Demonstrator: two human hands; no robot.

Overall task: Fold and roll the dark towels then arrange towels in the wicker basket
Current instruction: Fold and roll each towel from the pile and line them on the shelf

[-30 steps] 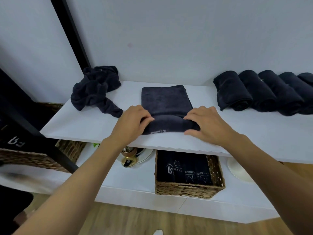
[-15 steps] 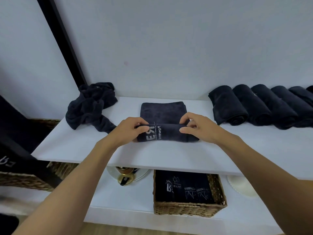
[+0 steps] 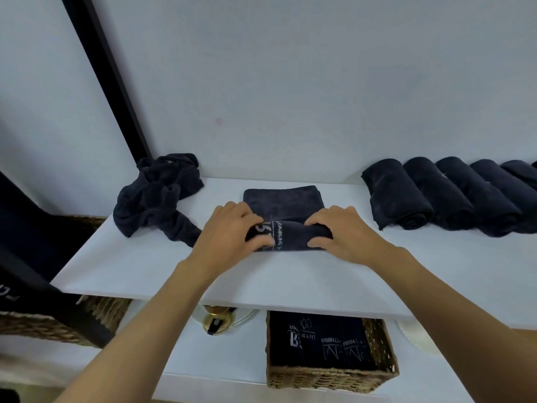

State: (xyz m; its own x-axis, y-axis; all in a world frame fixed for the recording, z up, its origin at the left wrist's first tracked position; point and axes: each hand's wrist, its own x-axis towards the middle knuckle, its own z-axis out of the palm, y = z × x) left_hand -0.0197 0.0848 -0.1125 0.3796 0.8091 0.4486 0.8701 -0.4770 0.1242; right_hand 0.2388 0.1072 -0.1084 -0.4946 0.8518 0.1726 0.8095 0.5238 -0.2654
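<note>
A folded dark towel (image 3: 283,200) lies flat in the middle of the white shelf (image 3: 290,280), its near end wound into a roll with white lettering. My left hand (image 3: 229,231) grips the roll's left end and my right hand (image 3: 340,231) grips its right end, fingers curled over the top. A crumpled dark towel (image 3: 157,196) lies at the back left. Several rolled dark towels (image 3: 447,196) line up at the back right. On the lower shelf stands a wicker basket (image 3: 380,373) with dark printed towels inside.
The white wall stands just behind the shelf, with a black post (image 3: 107,74) slanting at the left. Another wicker basket (image 3: 43,330) sits low left. A gold-coloured object (image 3: 215,321) and a white plate (image 3: 418,338) lie on the lower shelf.
Both hands have rolled the towel's near end farther toward the wall, so the roll is thicker and less flat towel shows. The view has tilted upward.
</note>
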